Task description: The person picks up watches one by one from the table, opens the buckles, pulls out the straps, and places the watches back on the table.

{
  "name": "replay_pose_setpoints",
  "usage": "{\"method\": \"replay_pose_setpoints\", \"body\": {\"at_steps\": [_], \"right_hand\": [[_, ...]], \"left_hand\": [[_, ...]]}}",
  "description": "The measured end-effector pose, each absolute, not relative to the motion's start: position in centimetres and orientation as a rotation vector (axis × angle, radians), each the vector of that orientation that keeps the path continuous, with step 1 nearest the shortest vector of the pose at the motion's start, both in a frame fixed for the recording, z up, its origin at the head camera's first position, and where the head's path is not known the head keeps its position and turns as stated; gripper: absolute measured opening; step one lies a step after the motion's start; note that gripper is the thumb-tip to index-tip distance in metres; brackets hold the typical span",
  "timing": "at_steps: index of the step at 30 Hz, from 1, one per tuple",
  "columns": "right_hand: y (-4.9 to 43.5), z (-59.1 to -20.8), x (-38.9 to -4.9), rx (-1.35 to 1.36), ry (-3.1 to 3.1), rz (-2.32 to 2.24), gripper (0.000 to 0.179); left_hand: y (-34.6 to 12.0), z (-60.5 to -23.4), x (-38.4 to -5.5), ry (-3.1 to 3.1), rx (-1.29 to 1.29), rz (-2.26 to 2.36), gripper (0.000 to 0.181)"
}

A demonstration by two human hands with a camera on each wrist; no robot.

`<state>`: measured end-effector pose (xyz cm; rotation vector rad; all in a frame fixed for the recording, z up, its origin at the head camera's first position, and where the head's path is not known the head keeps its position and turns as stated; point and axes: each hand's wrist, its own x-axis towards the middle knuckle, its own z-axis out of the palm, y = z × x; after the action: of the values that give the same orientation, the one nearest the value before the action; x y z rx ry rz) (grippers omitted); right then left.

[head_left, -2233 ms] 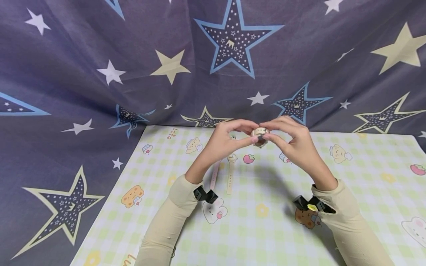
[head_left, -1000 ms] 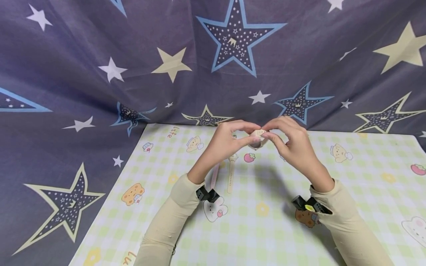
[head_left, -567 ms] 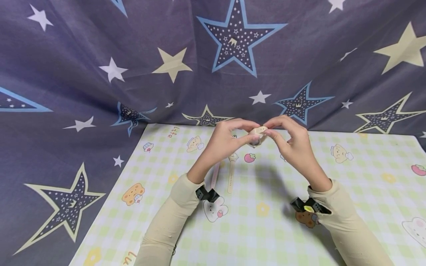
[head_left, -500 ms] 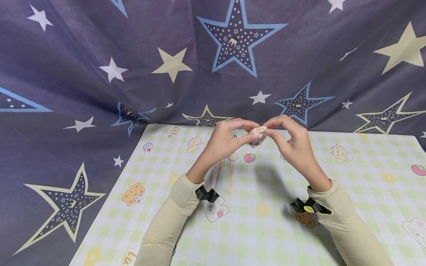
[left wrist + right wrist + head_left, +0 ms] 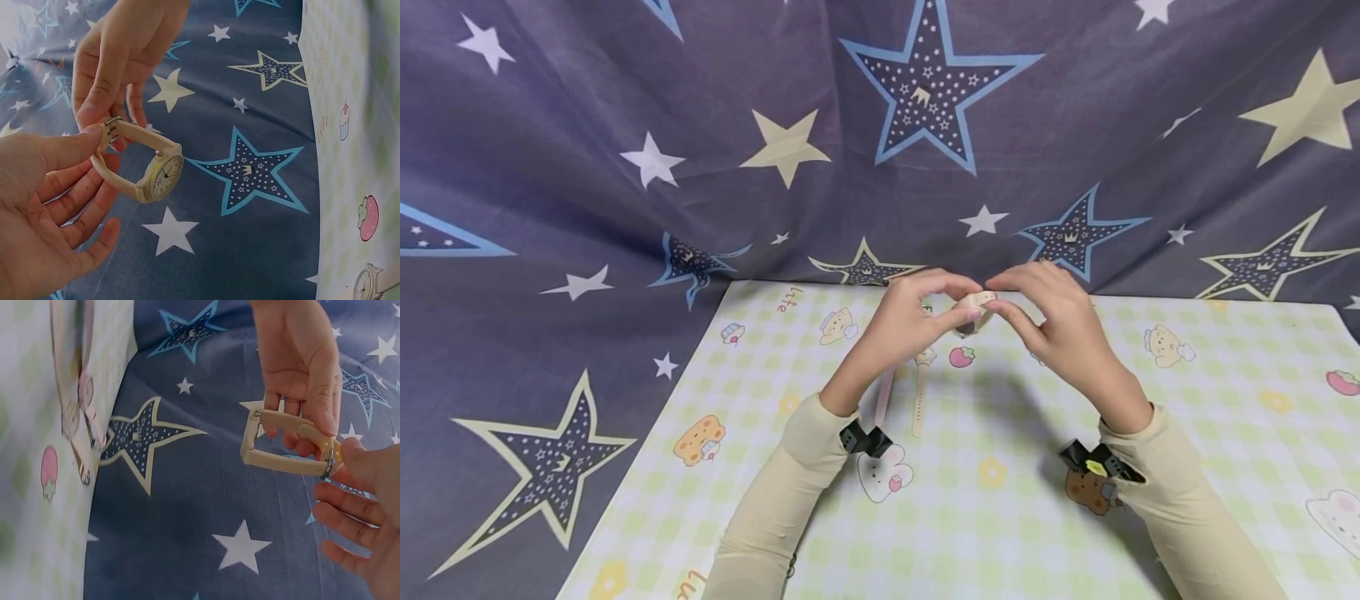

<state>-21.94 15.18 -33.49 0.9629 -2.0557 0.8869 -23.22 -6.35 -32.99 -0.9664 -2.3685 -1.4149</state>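
Note:
A cream wristwatch point(image 5: 165, 177) with a round dial is held up above the table, its strap point(image 5: 287, 464) bent into a loop. My left hand point(image 5: 902, 317) pinches the strap near the metal buckle point(image 5: 112, 130) between thumb and fingers. On the other side, my right hand point(image 5: 1056, 321) pinches the end of the strap at the buckle, thumb and forefinger together. Fingers partly cover the buckle, so I cannot tell whether the strap is fastened. In the head view the dial is turned away and mostly hidden.
On the checked tablecloth point(image 5: 1000, 533) lie a second cream watch point(image 5: 919, 396) and a pink watch strap point(image 5: 885, 397), below my left hand. The right wrist view shows the pink watch point(image 5: 87, 394) with a dial. A star-patterned curtain point(image 5: 700, 100) hangs behind the table.
The watch has turned between my fingers and shifted slightly left. Its strap end, sticking up to the right half a second ago, now sits lower. Both hands keep hold; the table watches are unmoved.

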Motion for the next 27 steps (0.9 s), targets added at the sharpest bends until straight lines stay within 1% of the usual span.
{"method": "replay_pose_setpoints", "body": {"at_steps": [5,9,16,27], "right_hand": [[15.04,-33.51,-21.91,0.964,-2.042,0.535,0.018],[14.83,-33.51,-21.9,0.961,-1.994,0.375,0.015],[14.72,-33.71,-21.9,0.951,-1.981,0.289,0.016],[14.73,-34.26,-22.08,0.953,-2.019,0.231,0.018]], "left_hand": [[-6.41,-33.14,-23.23,-2.405,-1.007,-1.247,0.022],[-6.32,-33.39,-23.4,-2.387,-1.095,-1.054,0.021],[-5.98,-33.46,-23.39,-2.372,-1.116,-0.761,0.02],[-5.95,-33.6,-23.58,-2.312,-1.103,-0.576,0.02]]}}
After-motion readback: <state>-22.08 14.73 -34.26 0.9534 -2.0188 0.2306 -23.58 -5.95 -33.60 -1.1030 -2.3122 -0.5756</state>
